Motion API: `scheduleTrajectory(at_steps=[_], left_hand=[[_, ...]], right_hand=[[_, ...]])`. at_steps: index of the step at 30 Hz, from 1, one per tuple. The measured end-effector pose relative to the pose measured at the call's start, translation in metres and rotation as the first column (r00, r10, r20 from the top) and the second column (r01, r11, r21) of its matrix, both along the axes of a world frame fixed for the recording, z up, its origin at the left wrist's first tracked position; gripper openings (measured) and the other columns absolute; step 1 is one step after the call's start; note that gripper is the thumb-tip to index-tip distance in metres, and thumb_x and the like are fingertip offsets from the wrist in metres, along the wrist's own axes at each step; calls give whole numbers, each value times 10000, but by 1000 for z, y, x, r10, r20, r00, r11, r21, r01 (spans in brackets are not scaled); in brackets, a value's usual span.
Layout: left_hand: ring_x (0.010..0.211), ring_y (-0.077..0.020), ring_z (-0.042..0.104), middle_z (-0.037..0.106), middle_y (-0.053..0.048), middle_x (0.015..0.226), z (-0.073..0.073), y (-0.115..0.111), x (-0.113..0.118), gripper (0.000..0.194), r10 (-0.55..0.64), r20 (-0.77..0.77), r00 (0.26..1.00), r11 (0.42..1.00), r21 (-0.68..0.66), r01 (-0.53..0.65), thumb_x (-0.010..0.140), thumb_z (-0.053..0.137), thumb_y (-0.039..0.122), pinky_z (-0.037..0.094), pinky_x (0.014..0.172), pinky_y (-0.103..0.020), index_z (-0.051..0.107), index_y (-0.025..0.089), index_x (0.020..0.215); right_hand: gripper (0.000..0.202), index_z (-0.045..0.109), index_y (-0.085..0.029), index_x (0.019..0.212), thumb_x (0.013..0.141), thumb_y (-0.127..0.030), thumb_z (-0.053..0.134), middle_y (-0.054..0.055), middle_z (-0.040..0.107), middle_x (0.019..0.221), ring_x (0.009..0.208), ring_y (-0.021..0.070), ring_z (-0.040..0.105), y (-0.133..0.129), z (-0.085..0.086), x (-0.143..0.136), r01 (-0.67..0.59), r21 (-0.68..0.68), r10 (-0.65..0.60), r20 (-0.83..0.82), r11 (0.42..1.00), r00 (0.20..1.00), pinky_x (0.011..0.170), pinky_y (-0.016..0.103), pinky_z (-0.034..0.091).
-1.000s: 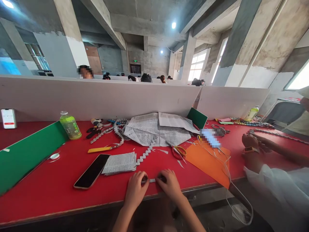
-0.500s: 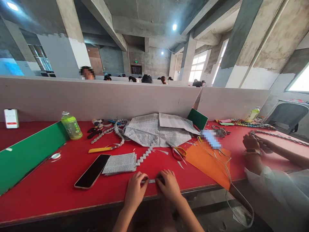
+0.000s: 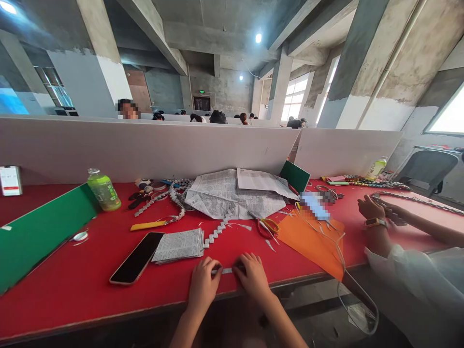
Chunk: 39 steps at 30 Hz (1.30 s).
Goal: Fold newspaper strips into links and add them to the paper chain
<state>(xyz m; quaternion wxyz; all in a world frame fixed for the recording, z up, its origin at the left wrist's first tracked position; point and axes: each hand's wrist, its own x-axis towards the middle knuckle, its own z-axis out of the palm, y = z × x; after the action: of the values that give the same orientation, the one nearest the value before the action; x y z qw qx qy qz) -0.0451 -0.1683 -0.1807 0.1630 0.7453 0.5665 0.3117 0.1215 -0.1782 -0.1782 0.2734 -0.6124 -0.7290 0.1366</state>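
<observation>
Near the table's front edge, a narrow folded newspaper strip (image 3: 226, 271) stretches between my two hands. My left hand (image 3: 206, 278) pinches its left end, and my right hand (image 3: 251, 273) pinches the right end; both hands are closed. Just beyond them lies a zigzag chain of folded paper (image 3: 216, 233). To its left is a stack of cut newspaper pieces (image 3: 179, 245), touching a black phone (image 3: 137, 257). Scissors (image 3: 266, 227) with red and yellow handles rest past my right hand among paper scraps.
Newspaper sheets (image 3: 224, 191) lie against the grey partition (image 3: 145, 150). An orange sheet (image 3: 313, 241) with a white cable is at right. A green board (image 3: 47, 232) and a green bottle (image 3: 104, 191) stand left. A co-worker's hands (image 3: 380, 210) work at the right.
The whole view has shifted slightly, so things sit a little further left. My hands keep the same hold on the paper strip.
</observation>
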Motion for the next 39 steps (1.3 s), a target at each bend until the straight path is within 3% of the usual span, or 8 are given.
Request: scheduleTrajectory(at_steps=[8, 14, 21, 24, 29, 34, 39], left_hand=[[734, -190, 562, 573, -46, 743, -4, 12, -5, 142, -47, 141, 989, 993, -103, 61, 752, 519, 256, 438, 688, -299, 622, 173, 699], [763, -184, 552, 554, -38, 771, 2, 17, -12, 148, -115, 185, 976, 970, -191, 151, 740, 519, 250, 442, 715, -299, 640, 176, 698], [814, -178, 557, 559, -44, 815, 9, 11, -19, 177, -188, 227, 956, 968, -125, 220, 773, 471, 212, 450, 774, -300, 644, 197, 739], [848, -180, 542, 548, -50, 842, 9, 9, -21, 204, -203, 185, 962, 970, -93, 223, 775, 464, 187, 448, 799, -306, 666, 211, 764], [894, -179, 523, 547, -61, 885, 12, 7, -22, 332, -282, 85, 956, 955, -72, 288, 792, 404, 118, 439, 832, -317, 709, 241, 837], [912, -192, 525, 584, -66, 951, 12, -3, -20, 377, -266, -133, 955, 963, 6, 269, 812, 375, 89, 461, 793, -339, 710, 257, 854], [1086, -203, 489, 585, -34, 1182, 2, -27, -18, 503, -248, -326, 912, 939, 150, 309, 766, 369, 3, 415, 926, -407, 592, 268, 1131]], right_hand=[[31, 621, -231, 771, 755, -205, 618, -19, 617, 824, 846, 160, 523, 8, 2, 4, -64, -72, 55, -123, 995, 991, 745, 260, 305], [103, 652, -244, 776, 755, -166, 588, -16, 631, 821, 839, 161, 541, 8, 7, 9, -126, -69, 113, -167, 990, 979, 764, 266, 335], [318, 712, -234, 775, 737, -61, 448, 24, 651, 831, 813, 165, 575, 9, 4, 20, -231, -42, 206, -315, 972, 926, 771, 265, 402], [406, 729, -235, 788, 695, -22, 396, 32, 661, 846, 810, 164, 580, 8, 2, 24, -274, -42, 245, -337, 961, 909, 781, 271, 414], [454, 726, -269, 851, 714, -10, 380, 20, 664, 883, 865, 172, 552, 3, 3, 26, -259, -13, 248, -239, 966, 939, 805, 285, 410], [435, 690, -276, 970, 772, -33, 389, 15, 664, 969, 916, 172, 541, -10, 4, 27, -252, 9, 251, -128, 968, 960, 834, 293, 422], [415, 598, -275, 1131, 794, -97, 434, 32, 606, 1117, 1053, 181, 504, -30, 5, 29, -280, 74, 285, -54, 957, 957, 914, 321, 412]])
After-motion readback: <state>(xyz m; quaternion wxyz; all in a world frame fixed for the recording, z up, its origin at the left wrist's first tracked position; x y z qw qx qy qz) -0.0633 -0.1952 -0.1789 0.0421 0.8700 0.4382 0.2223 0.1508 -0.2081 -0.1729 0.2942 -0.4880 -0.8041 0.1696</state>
